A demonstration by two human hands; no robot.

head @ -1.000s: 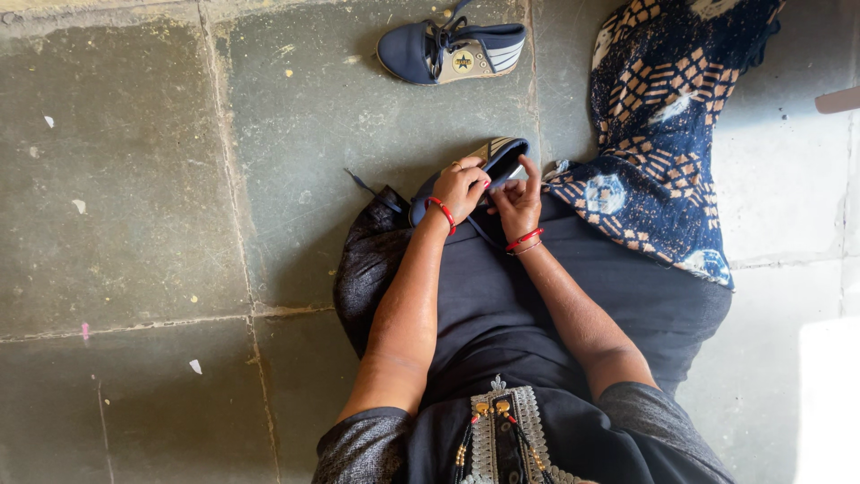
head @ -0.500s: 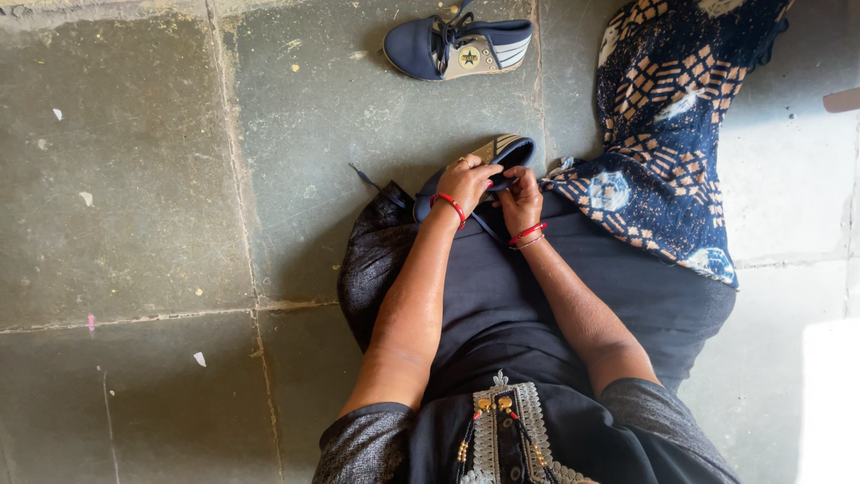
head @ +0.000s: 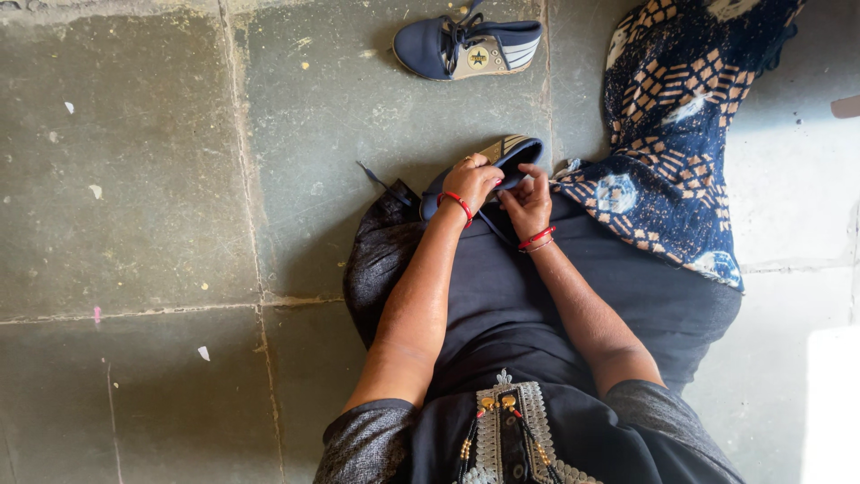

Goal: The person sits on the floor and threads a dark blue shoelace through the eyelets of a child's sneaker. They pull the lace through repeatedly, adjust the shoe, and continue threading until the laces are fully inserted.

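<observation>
Hands little moved; left hand (head: 473, 182) and right hand (head: 528, 199) both closed on shoe (head: 512, 152) on lap; lace (head: 374, 177) trailing left; second shoe (head: 468, 47) at floor's (head: 134, 179) far edge.

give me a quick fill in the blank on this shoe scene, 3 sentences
1. Both hands, the left hand and right hand, hold a navy ____ on the lap.
2. The second sneaker lies on the stone ____, apart from the hands.
3. Each wrist wears a bangle coloured ____.

Missing words: sneaker; floor; red
</observation>
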